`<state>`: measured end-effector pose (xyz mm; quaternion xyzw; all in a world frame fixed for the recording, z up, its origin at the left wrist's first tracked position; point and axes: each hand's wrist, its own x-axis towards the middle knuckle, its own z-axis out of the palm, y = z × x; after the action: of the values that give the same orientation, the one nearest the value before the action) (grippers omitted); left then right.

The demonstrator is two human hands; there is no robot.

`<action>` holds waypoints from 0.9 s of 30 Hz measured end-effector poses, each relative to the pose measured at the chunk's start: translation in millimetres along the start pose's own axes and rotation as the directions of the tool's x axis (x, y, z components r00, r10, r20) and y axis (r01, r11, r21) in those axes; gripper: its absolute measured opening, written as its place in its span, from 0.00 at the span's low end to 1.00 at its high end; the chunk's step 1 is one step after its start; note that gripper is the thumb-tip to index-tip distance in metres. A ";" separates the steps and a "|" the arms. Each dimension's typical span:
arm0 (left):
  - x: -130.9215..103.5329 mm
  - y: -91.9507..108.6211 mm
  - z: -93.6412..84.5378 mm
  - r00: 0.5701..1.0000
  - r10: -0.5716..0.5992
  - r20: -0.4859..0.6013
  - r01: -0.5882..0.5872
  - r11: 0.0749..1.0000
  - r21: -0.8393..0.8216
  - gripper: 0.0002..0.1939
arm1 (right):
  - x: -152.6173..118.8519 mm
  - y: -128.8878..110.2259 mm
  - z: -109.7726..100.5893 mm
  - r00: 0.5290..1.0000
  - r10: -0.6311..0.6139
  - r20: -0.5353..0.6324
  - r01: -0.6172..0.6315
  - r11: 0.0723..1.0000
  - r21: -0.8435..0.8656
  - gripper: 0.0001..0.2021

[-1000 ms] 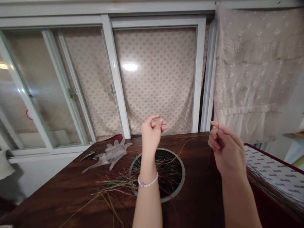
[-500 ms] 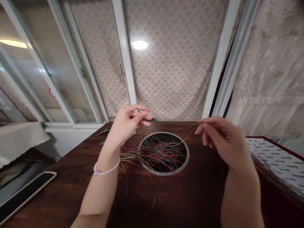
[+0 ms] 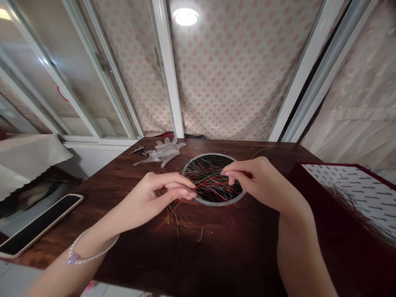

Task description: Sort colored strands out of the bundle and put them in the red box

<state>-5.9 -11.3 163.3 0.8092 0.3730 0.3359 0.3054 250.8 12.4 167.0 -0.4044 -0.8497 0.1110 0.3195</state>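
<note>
Thin wires of many colours (image 3: 213,185) lie over a round dark dish with a grey rim (image 3: 216,203) on the brown table. My left hand (image 3: 170,192) is at the dish's left edge, its thumb and fingertips pinched on thin wires, with a red strand running out below. Above the dish's right part, my right hand (image 3: 247,175) pinches the end of a green wire (image 3: 208,178), which stretches across towards my left fingertips. Loose wire ends (image 3: 173,218) stick out under my left hand.
Behind my left hand lie a clear plastic glove (image 3: 167,152) and small scissors (image 3: 139,150). A phone (image 3: 43,225) rests at the left table edge. On the right, a dark red box (image 3: 309,198) with a white patterned lining holds more wires. White scraps (image 3: 201,234) lie in front.
Both hands have come down and closer together over the dish. The long thin wire raised from my left hand no longer shows there; a green wire now spans the hands. The view has tilted down.
</note>
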 end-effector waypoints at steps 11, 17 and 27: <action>-82.6 -123.2 32.2 0.967 -0.188 0.174 0.033 0.764 0.644 0.12 | -28.2 23.2 -42.9 0.929 0.182 -0.323 -0.180 0.983 0.036 0.09; -58.6 -129.7 42.1 0.959 -0.092 0.266 -0.099 0.773 0.626 0.15 | -32.6 18.9 -44.5 0.914 0.188 -0.358 -0.174 0.982 0.071 0.09; 40.6 -156.2 72.2 0.946 0.001 0.323 -0.212 0.756 0.619 0.19 | -34.1 17.2 -46.2 0.929 0.192 -0.316 -0.183 0.981 0.058 0.08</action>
<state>7.8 87.6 17.3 0.9261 0.3672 0.0757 0.0413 306.7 -5.5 179.5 -0.4918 -0.7425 0.0858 0.4465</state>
